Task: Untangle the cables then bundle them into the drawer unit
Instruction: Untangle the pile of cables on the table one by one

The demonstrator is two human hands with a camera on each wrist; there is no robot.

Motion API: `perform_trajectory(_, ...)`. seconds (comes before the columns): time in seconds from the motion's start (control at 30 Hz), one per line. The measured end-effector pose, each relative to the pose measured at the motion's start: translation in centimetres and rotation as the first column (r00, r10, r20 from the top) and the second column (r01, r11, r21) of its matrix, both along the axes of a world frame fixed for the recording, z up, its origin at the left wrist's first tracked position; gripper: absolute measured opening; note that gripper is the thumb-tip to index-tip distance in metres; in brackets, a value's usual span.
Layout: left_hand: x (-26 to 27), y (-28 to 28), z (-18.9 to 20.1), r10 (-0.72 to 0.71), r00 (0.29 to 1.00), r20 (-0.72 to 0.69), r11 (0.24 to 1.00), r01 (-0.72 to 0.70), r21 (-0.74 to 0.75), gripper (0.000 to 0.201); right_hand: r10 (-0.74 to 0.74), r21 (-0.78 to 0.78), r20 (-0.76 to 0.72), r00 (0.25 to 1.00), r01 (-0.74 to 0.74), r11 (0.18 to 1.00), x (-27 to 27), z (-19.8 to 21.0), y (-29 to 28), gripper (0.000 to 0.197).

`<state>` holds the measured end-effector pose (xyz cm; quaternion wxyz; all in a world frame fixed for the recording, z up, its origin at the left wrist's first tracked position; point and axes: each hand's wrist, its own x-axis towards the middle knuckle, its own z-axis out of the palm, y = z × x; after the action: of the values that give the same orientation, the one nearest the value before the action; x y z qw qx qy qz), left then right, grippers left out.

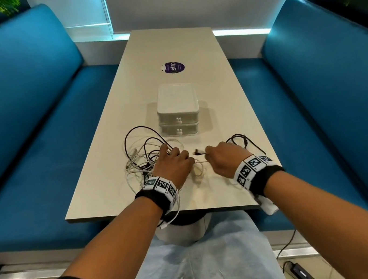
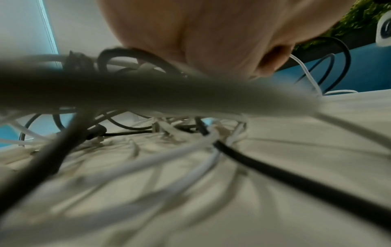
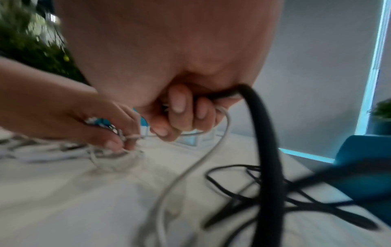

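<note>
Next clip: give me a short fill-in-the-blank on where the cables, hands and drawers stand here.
1. Both drawers of the drawer unit are ____.
2. The right hand grips a white cable and a ____ one.
3. The left hand rests on the cable tangle, which lies on the ____.

Missing words: closed; black; table

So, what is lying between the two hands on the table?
In the head view, a thin white cable runs from left hand to right hand, with its plug above.
</note>
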<state>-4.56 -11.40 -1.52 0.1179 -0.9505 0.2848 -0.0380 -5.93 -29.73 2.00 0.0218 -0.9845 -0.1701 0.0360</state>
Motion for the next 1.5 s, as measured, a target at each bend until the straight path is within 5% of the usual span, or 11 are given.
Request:
perform_trajectory(0.23, 0.2, -0.6, -0.7, 0.031, 0.999, 0.043, 0.998, -0.029, -0.048, 0.015, -0.245, -0.128, 0.028, 0.969, 0.247, 0.961, 0.1, -1.4, -2.9, 0.023)
perform_trajectory(0.43, 0.4, -1.3, 0.1, 0.037, 0.998, 0.057, 0.996, -0.032, -0.087, 0.021, -0.222, 0.104, 0.066, 0.973, 0.215, 0.971, 0.8, -2.2, 0.5, 0.022)
perform_trajectory(0.63, 0.4, -1.4, 0.5, 0.051, 0.999, 0.008, 0.981, -0.049, -0.19, 0.03, -0.166, 0.278, -0.125, 0.978, 0.195, 0.941, 1.3, -3.1, 2.3, 0.022)
perform_trajectory(0.9, 0.7, -1.2, -0.6, 0.073, 0.997, -0.014, 0.965, -0.074, -0.251, 0.025, -0.16, 0.048, -0.04, 0.986, 0.162, 0.986, 1.0, -2.4, 0.0, 0.024)
perform_trajectory(1.17, 1.2, 0.6, -1.3, 0.093, 0.995, -0.039, 0.953, -0.101, -0.285, 0.028, -0.428, -0.116, -0.045, 0.903, 0.42, 0.9, 0.8, -1.2, -6.3, 0.027)
perform_trajectory(1.37, 1.3, 0.3, -1.5, 0.089, 0.993, -0.075, 0.953, -0.107, -0.284, 0.025, -0.442, -0.038, -0.017, 0.897, 0.441, 0.897, 0.3, -1.4, -4.4, 0.032)
perform_trajectory(1.5, 1.2, -0.2, -1.6, 0.096, 0.993, -0.07, 0.964, -0.11, -0.242, 0.027, -0.297, -0.003, 0.086, 0.951, 0.298, 0.955, 0.4, -1.2, -1.1, 0.035)
